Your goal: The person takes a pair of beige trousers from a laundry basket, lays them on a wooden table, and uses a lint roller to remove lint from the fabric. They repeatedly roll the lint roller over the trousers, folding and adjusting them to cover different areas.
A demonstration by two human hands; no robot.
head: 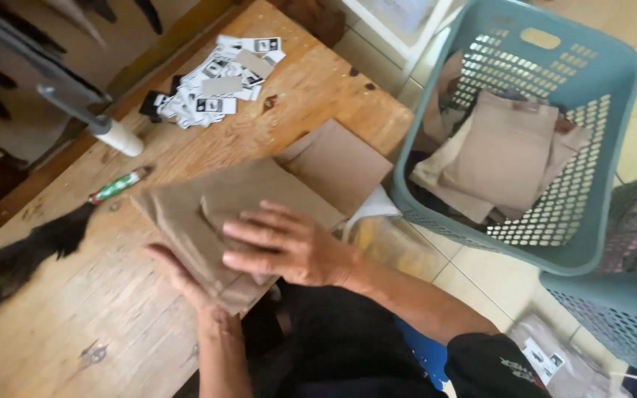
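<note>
Head view: the right hand (282, 247) presses flat, fingers spread, on the folded tan cloth (215, 214) cupped underneath by the left hand (178, 276); keeping its edges aligned seems wise.

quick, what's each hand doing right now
Left hand: open, palm up under the near edge of the folded tan cloth, supporting it.
Right hand: open, fingers spread, pressing flat on top of the same cloth.
</note>
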